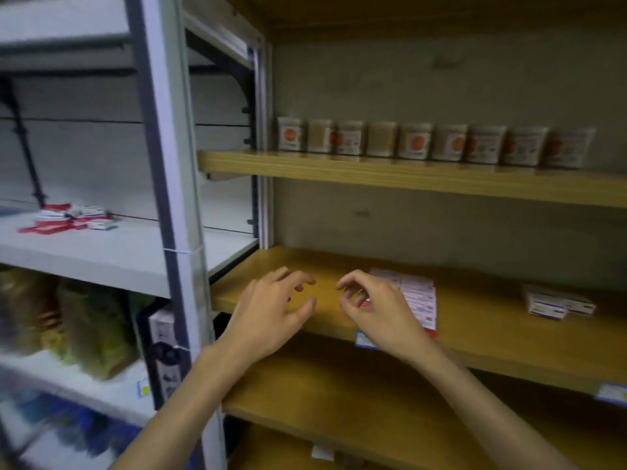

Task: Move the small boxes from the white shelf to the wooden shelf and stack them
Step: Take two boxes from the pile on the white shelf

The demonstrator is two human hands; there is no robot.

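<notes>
Several small red-and-white boxes [73, 218] lie in a loose pile on the white shelf [112, 256] at the left. On the wooden shelf [492, 337] a stack of white-and-red boxes [419, 298] stands just right of my right hand [376, 310]. That hand hovers beside the stack with loosely curled fingers and holds nothing I can see. My left hand [271, 313] hangs over the bare wood to the left, fingers relaxed and spread, empty. The whole view is blurred.
Two white-and-blue boxes [556, 303] sit further right on the same wooden shelf. A row of jars [434, 142] lines the wooden shelf above. A white upright post [169, 198] separates the two shelving units. Green bags [88, 327] fill the lower white shelf.
</notes>
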